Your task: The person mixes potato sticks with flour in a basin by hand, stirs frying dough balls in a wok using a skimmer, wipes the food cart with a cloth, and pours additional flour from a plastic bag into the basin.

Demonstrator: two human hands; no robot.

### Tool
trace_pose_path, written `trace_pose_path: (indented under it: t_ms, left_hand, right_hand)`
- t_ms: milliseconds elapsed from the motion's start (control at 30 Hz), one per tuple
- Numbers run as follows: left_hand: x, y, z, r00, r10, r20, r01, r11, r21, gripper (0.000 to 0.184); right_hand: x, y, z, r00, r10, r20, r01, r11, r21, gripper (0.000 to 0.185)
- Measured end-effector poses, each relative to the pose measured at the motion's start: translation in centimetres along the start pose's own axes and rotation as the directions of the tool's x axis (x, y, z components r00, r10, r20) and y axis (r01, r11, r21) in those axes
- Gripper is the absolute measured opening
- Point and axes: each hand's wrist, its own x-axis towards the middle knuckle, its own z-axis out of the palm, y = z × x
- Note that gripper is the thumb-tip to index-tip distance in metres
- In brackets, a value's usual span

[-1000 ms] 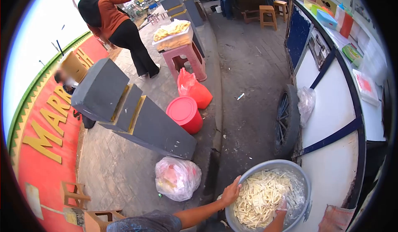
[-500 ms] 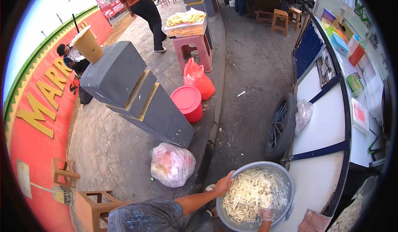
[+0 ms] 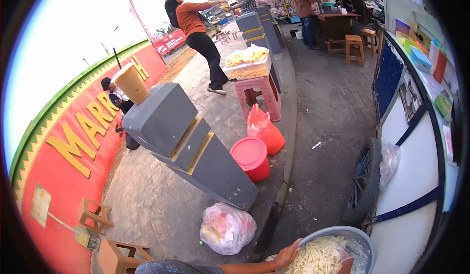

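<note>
A grey-blue basin (image 3: 370, 248) stands at the bottom right, cut off by the lower edge of the view. Inside it lie many pale strips (image 3: 316, 257), like cut potato, dusted with white powder. My left hand (image 3: 288, 255) grips the basin's left rim, fingers curled over the edge. My right hand (image 3: 346, 264) reaches down into the basin at the right side of the strips. A clear plastic glove seems to cover it, and its fingers are hidden.
A white cart (image 3: 411, 176) with a wheel (image 3: 363, 181) stands on the right. To the left are a tied clear rubbish bag (image 3: 227, 229), a red lidded bucket (image 3: 250, 157), a red plastic bag (image 3: 264, 129), a grey post (image 3: 215, 176) and a brown stool (image 3: 117, 257). People stand farther off.
The view has tilted up, so the basin and both hands sit lower in it. My left hand stays on the rim. A person in orange behind now reaches toward another person.
</note>
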Motion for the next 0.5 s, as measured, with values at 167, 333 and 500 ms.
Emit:
trace_pose_path:
  t_ms: [167,333,500]
  left_hand:
    - [-0.3,-1.1,1.0,0.992,0.038,-0.12,-0.037,0.999,0.013,0.049]
    - [-0.1,-0.8,0.7,0.98,0.098,-0.173,-0.095,0.995,0.023,0.049]
    - [0.0,-2.5,1.3,0.964,0.208,-0.167,-0.211,0.977,-0.001,0.051]
  right_hand:
    - [-7.5,-13.0,13.4,0.926,0.345,-0.151,-0.301,0.435,-0.849,0.063]
    - [-9.5,-4.4,10.2,0.998,0.055,0.028,-0.007,0.563,-0.827,0.07]
    - [-18.4,-6.1,17.2,0.812,-0.58,0.069,0.095,0.015,-0.995,0.043]
